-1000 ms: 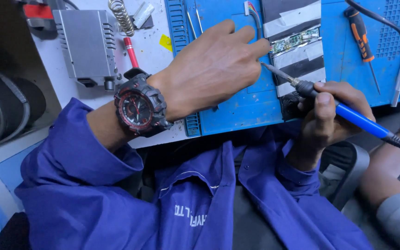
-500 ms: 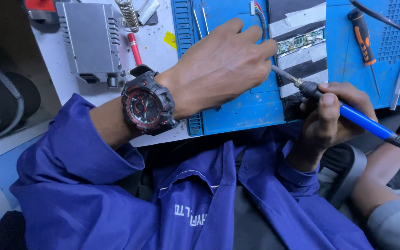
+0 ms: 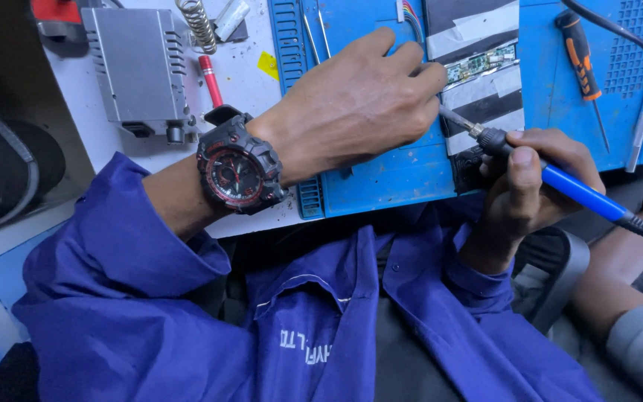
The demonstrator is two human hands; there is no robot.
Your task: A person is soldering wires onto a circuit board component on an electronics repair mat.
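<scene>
Right at the fingertips of the left hand (image 3: pixel 351 104), a small green circuit strip (image 3: pixel 479 65) lies taped down on a dark, banded panel (image 3: pixel 478 74), and the fingers are curled over its near edge, pressing rather than gripping; whether they pinch anything underneath, I cannot tell. Just beside those fingers comes the right hand (image 3: pixel 533 182), wrapped in a firm pen grip around the blue soldering iron (image 3: pixel 560 186), thumb on top, the metal tip angled up towards the strip. That iron looks light and stiff, best held on the blue handle well behind the hot metal end, with its cable trailing off past the wrist. The strip looks thin and fragile, something to steady by its edges only. Behind the left wrist sits a chunky black and red watch (image 3: pixel 236 173). Beyond the knuckles spreads the blue work mat (image 3: pixel 381 179). Out past the right hand lies an orange-handled screwdriver (image 3: pixel 580 56). Far side of the watch, a grey metal box (image 3: pixel 139 63) and a coiled spring stand (image 3: pixel 199 24).
</scene>
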